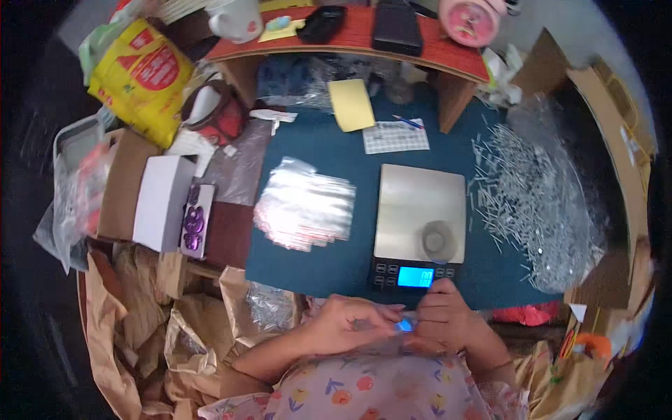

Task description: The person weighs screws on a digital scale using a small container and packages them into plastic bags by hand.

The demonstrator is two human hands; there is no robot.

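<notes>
My left hand (pixel 353 323) is closed in a pinch at the front edge of the table. Facing it, my right hand (pixel 442 318) is closed like a fist, its thumb side close to the scale's display. Between them shows a small shiny piece (pixel 404 325) with a blue glint, perhaps clear plastic; fingers hide most of it. Just beyond my hands lies a digital scale (pixel 413 203) with a lit blue display. A small round clear dish (pixel 437 240) sits on its steel plate. Left of the scale, shiny clear plastic bags (pixel 308 206) lie in an overlapping row.
Loose metal screws or pins (pixel 511 189) spread across a plastic sheet at right, beside a cardboard wall (pixel 609 105). A wooden shelf (pixel 336 31) spans the back. A white box (pixel 164 203) stands at left. Brown paper bags (pixel 189 336) sit below the table's left edge.
</notes>
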